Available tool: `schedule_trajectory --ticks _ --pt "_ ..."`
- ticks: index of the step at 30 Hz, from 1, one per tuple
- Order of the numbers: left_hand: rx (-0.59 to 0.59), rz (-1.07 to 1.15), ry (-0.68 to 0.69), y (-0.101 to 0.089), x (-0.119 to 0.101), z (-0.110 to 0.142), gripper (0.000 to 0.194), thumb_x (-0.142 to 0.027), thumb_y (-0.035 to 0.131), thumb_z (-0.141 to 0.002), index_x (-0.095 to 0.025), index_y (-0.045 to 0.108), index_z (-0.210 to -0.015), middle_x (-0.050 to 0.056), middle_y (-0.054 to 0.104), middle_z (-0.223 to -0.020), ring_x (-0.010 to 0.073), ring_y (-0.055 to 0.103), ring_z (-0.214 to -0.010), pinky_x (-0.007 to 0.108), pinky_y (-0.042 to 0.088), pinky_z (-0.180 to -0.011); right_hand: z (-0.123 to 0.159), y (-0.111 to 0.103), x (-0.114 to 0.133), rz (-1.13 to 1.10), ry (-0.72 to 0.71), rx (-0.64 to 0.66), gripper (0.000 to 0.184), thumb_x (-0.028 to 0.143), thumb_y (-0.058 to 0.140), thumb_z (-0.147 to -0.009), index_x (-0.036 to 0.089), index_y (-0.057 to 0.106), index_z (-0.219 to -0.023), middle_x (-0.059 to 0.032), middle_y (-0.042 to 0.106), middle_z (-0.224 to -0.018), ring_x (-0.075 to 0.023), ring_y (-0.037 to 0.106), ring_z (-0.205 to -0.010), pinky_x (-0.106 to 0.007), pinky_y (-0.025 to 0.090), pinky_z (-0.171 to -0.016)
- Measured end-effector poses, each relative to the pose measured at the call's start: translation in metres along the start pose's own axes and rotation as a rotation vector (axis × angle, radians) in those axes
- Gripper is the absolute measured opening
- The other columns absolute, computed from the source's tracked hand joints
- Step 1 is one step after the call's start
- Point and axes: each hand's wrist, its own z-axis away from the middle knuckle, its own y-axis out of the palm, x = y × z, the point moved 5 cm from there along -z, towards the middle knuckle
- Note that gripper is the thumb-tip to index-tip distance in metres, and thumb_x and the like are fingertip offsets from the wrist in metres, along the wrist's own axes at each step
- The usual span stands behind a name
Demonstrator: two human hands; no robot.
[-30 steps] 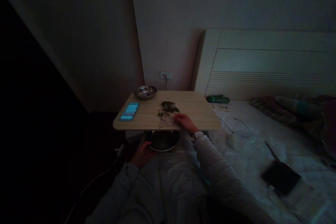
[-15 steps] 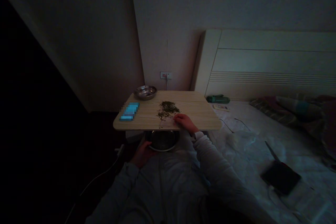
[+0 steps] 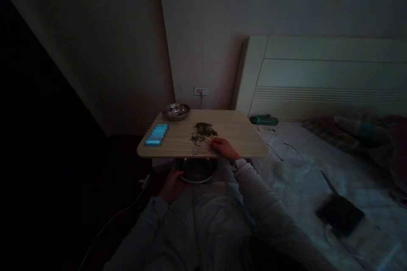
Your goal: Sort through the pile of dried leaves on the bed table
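Grains (image 3: pixel 205 128): bunching right hand (image 3: pixel 224 148) fingertips beside them, contents unclear, while holding lower bowl (image 3: pixel 197 171) with left hand (image 3: pixel 172 187), fingers mostly hidden.

One counter (image 3: pixel 241 131) carried one metal bowl (image 3: pixel 177 112) at its far left corner and one pixelated blue rectangle (image 3: pixel 157 135) at its left. A second bowl (image 3: pixel 197 169) sat below its near edge, making two. Two hands showed: one left hand (image 3: pixel 173 186) below that edge, one right hand (image 3: pixel 224 148) above the counter. Small green grains (image 3: pixel 203 129) at its middle were too many to count. One green bottle (image 3: pixel 264 120) lay to its right; one wall socket (image 3: pixel 201 91) was beyond it.
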Motion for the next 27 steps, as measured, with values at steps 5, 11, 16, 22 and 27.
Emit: schedule_trajectory --ticks 5,11,16,22,27 --pt "0.022 -0.001 -0.003 -0.0005 0.0008 -0.0008 0.012 -0.009 0.059 -0.081 -0.018 0.064 -0.086 0.004 0.074 -0.076 0.0195 0.072 -0.071 0.034 0.061 -0.073 0.0014 0.0006 -0.0006 0.011 0.018 0.007 0.014 0.027 0.059 -0.074 0.019 0.068 -0.069 0.0004 0.067 -0.068 -0.0136 0.053 -0.065 -0.026 0.041 -0.068" --pt "-0.010 -0.003 -0.019 0.0018 -0.0008 0.0030 0.014 -0.007 0.057 -0.082 -0.019 0.064 -0.085 0.003 0.074 -0.074 0.0197 0.072 -0.073 0.036 0.061 -0.077 0.0005 0.0011 -0.0010 0.014 0.049 -0.004 0.014 0.025 0.059 -0.073 0.018 0.070 -0.070 0.0005 0.069 -0.068 -0.0136 0.055 -0.066 -0.025 0.040 -0.067" --pt "-0.008 -0.003 -0.016 0.0035 -0.0017 0.0044 0.014 -0.007 0.056 -0.083 -0.018 0.065 -0.087 0.005 0.075 -0.078 0.0219 0.073 -0.079 0.036 0.060 -0.078 0.0006 0.0021 -0.0004 -0.015 0.055 0.011 0.013 0.024 0.059 -0.073 0.018 0.069 -0.070 0.0007 0.068 -0.066 -0.0132 0.054 -0.065 -0.025 0.040 -0.066" --pt "-0.014 -0.001 -0.023 0.0020 -0.0008 0.0025 0.014 -0.009 0.056 -0.082 -0.017 0.064 -0.091 0.004 0.074 -0.075 0.0201 0.073 -0.073 0.035 0.061 -0.072 0.0013 0.0006 0.0011 0.012 0.033 0.006 0.013 0.025 0.058 -0.071 0.018 0.069 -0.069 0.0013 0.068 -0.066 -0.0127 0.054 -0.066 -0.023 0.039 -0.064" --pt "0.000 0.004 -0.017 0.0006 -0.0002 0.0009 0.016 -0.010 0.059 -0.080 -0.018 0.064 -0.093 0.004 0.075 -0.078 0.0201 0.073 -0.073 0.034 0.061 -0.072 0.0015 0.0013 0.0008 0.014 0.053 0.019 0.014 0.026 0.056 -0.071 0.018 0.068 -0.070 0.0015 0.067 -0.066 -0.0128 0.053 -0.065 -0.024 0.038 -0.065"
